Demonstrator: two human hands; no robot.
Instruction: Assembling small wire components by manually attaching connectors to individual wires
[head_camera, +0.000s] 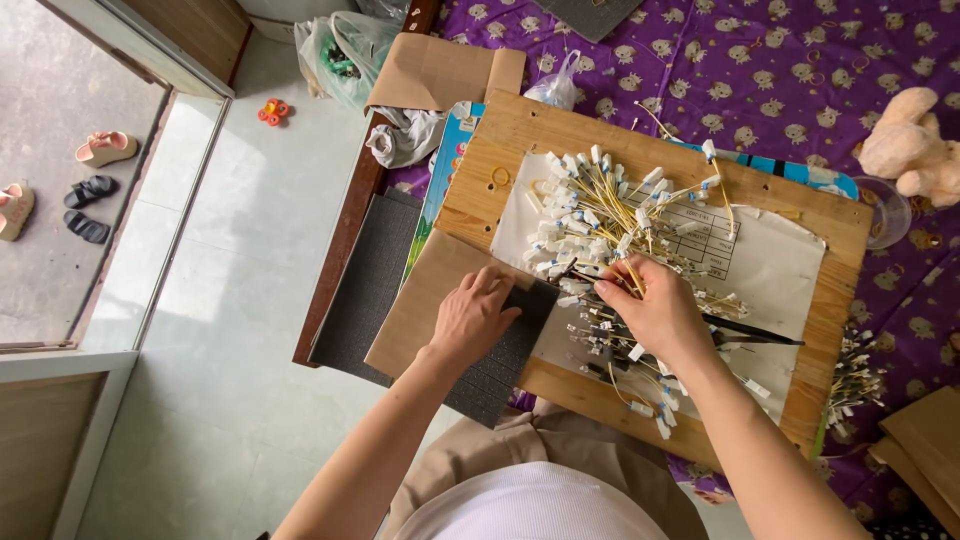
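Now my left hand (475, 315) lies flat on the foam (510, 345) at the board's (520, 130) left edge while my right hand (655, 310) pinches yellow cables (600, 215), which could snag and tangle if tugged.

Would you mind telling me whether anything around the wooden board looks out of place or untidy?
Mostly tidy. The white-tipped yellow cables lie in a loose tangle on the paper sheet, and a few cables hang past the wooden board at its right edge. The left hand rests on the dark foam pad; the right hand holds some cables.

two hands (475, 315); one wooden board (500, 140); one plush toy (910, 140); four shoes (85, 228)
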